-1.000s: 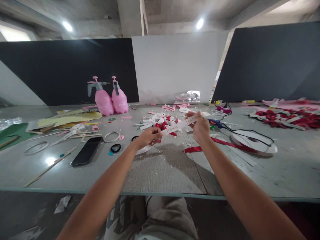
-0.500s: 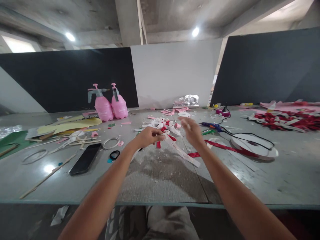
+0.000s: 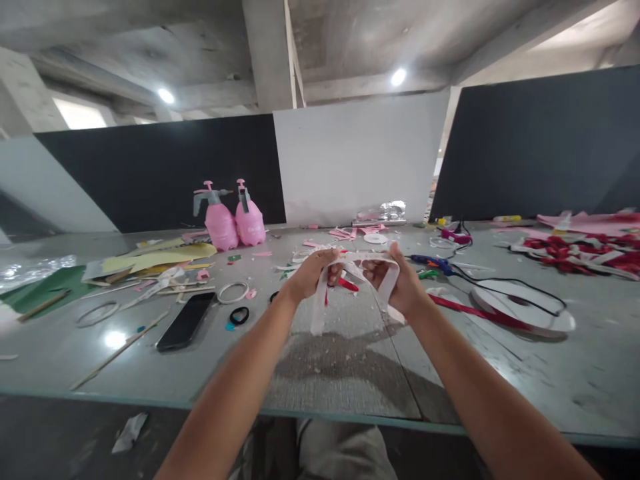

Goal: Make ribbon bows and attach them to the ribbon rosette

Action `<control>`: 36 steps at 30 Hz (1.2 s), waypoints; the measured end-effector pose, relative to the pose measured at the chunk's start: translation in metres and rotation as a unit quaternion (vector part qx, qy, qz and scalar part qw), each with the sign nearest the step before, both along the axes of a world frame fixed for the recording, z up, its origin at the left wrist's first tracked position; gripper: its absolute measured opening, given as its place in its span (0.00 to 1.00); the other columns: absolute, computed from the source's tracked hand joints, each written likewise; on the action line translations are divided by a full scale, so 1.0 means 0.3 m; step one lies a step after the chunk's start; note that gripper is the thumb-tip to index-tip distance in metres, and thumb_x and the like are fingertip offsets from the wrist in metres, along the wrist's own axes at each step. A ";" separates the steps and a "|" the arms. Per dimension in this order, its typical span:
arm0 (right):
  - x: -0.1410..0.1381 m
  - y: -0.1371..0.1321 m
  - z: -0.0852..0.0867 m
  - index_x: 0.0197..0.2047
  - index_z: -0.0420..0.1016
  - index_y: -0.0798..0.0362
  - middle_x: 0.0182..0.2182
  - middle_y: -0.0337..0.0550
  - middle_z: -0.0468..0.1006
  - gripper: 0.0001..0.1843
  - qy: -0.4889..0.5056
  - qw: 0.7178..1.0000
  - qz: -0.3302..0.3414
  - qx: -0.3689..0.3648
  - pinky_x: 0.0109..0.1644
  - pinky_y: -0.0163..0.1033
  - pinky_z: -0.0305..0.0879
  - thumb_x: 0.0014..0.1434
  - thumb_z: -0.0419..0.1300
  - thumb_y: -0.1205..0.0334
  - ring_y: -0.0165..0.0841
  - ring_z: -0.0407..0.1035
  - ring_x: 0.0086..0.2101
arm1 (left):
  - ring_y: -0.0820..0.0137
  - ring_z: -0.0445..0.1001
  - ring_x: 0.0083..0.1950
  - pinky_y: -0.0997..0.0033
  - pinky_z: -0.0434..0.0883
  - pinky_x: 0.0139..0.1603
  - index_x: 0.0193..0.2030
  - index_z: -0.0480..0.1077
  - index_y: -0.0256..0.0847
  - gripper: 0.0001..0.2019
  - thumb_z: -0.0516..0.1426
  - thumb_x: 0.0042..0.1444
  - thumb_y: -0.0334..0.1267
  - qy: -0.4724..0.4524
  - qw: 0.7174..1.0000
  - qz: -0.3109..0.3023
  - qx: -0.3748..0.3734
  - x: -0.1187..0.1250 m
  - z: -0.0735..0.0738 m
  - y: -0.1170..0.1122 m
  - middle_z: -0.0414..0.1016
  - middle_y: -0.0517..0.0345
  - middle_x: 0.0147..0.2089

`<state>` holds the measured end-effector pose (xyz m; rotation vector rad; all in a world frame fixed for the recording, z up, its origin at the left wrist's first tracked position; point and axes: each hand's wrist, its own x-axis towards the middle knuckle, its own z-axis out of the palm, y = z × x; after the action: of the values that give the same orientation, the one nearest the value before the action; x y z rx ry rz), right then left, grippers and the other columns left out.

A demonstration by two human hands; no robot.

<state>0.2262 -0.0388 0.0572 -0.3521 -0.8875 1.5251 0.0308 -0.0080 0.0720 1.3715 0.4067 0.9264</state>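
My left hand [image 3: 313, 273] and my right hand [image 3: 397, 283] are both raised over the middle of the grey table [image 3: 330, 360], closed on one white ribbon strip [image 3: 367, 256]. The strip is stretched between them, and its two ends hang down over each hand, one by my left wrist and one by my right palm. Behind my hands lies a pile of white and red ribbon pieces [image 3: 325, 257]. A red ribbon [image 3: 465, 308] runs along the table from near my right hand to a white ribbon spool [image 3: 523, 308].
A black phone [image 3: 186, 321] lies at the left, near rings, wooden sticks and yellow paper [image 3: 160, 256]. Two pink spray bottles [image 3: 235, 222] stand at the back. A blue glue gun [image 3: 430, 261] with black cable and red-white ribbon bows [image 3: 580, 247] lie at the right.
My right hand let go of the strip, then took hold again; now the ribbon is stretched level between both hands with its ends hanging. The camera tilted up slightly.
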 end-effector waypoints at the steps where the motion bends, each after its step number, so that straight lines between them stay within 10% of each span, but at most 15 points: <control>1: 0.001 0.000 0.002 0.24 0.70 0.50 0.26 0.38 0.74 0.19 0.015 1.000 -0.009 0.000 0.33 0.36 0.69 0.49 0.69 0.44 0.31 0.69 0.29 | 0.78 0.61 0.20 0.77 0.60 0.22 0.23 0.62 0.37 0.22 0.59 0.55 0.53 -0.039 0.999 -0.002 -0.036 0.015 -0.016 0.008 0.61 0.62 0.20; 5: -0.005 -0.001 -0.005 0.25 0.69 0.49 0.35 0.37 0.77 0.18 0.053 0.998 -0.010 0.031 0.37 0.35 0.71 0.50 0.69 0.46 0.31 0.71 0.36 | 0.73 0.71 0.26 0.74 0.70 0.29 0.27 0.69 0.36 0.16 0.58 0.58 0.48 -0.183 0.968 0.066 -0.160 0.035 -0.087 0.024 0.71 0.56 0.24; 12: -0.070 0.007 -0.060 0.27 0.63 0.50 0.21 0.31 0.65 0.23 -0.012 0.999 -0.026 -0.030 0.16 0.29 0.54 0.47 0.70 0.44 0.22 0.52 0.17 | 0.67 0.78 0.43 0.64 0.74 0.51 0.34 0.74 0.38 0.14 0.55 0.62 0.46 -0.315 0.911 0.094 -0.247 0.020 -0.138 -0.001 0.79 0.55 0.35; 19: -0.096 -0.003 -0.073 0.28 0.61 0.49 0.21 0.30 0.62 0.22 -0.092 0.992 -0.083 -0.024 0.14 0.29 0.48 0.49 0.69 0.47 0.21 0.46 0.16 | 0.75 0.69 0.27 0.69 0.73 0.41 0.22 0.64 0.38 0.19 0.57 0.60 0.47 -0.232 0.950 0.042 -0.202 0.042 -0.155 -0.009 0.65 0.62 0.23; 36: -0.103 0.013 -0.108 0.31 0.68 0.51 0.19 0.29 0.62 0.20 -0.161 0.985 -0.058 -0.009 0.14 0.27 0.47 0.46 0.72 0.50 0.19 0.47 0.15 | 0.80 0.65 0.22 0.80 0.64 0.27 0.39 0.67 0.39 0.06 0.61 0.57 0.36 -0.236 0.958 0.080 -0.139 0.046 -0.168 0.028 0.64 0.67 0.23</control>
<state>0.1952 -0.0349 0.0248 -0.6645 -1.0858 1.3906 0.0445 0.0003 0.0216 0.8345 0.2685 1.2412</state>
